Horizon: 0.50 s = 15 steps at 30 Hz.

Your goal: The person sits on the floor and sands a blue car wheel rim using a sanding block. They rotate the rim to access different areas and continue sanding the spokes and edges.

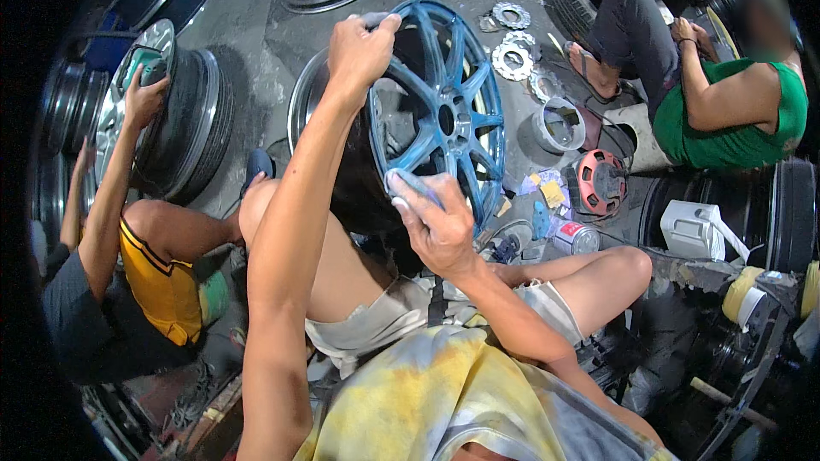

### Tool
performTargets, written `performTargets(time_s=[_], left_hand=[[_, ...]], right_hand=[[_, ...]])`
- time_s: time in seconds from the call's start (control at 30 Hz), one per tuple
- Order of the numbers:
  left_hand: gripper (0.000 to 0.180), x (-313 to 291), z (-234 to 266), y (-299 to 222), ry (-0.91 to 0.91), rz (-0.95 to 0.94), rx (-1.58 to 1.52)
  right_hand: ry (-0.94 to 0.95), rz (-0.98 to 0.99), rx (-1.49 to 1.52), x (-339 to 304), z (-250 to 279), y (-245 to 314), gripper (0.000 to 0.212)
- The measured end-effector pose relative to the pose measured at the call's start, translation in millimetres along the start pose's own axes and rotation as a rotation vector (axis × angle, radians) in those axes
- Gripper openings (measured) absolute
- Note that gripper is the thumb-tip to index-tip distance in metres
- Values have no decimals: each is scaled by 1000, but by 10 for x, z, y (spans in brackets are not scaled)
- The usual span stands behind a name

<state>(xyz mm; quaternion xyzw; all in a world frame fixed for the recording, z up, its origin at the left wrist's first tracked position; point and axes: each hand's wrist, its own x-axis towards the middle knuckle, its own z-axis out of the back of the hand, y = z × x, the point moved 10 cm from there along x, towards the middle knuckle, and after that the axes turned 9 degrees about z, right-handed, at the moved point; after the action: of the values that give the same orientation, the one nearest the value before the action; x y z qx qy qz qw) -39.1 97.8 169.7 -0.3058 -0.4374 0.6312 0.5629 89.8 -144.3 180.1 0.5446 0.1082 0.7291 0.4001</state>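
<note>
A multi-spoke blue wheel rim [453, 119] stands tilted between my knees, its face turned to the right. My left hand [363, 51] is closed over the rim's upper edge; a bit of something grey shows at its fingers. Low on the rim, by the lower left spokes, my right hand [440, 226] pinches a thin blue-grey sanding pad [414, 187] against the surface. Behind the face, the barrel of the rim is dark and partly hidden by my left forearm.
At left a co-worker holds a green power tool [149, 66] against another wheel [109, 124]. A co-worker in green sits at right. Near my right knee are a bucket [559, 125], a red round device [598, 183], a can [574, 237] and a white jug [692, 229].
</note>
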Motion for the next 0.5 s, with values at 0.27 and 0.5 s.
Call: performTargets(time_s=[0.27,0.5], left_hand=[[42,10,-35,103,21,62,-31],[40,-6,-18,22,53,85,-25]], right_hand=[[-79,-56,-106,-90,69,-189,29],[-67,-113,-165,-88,93,-382,31]])
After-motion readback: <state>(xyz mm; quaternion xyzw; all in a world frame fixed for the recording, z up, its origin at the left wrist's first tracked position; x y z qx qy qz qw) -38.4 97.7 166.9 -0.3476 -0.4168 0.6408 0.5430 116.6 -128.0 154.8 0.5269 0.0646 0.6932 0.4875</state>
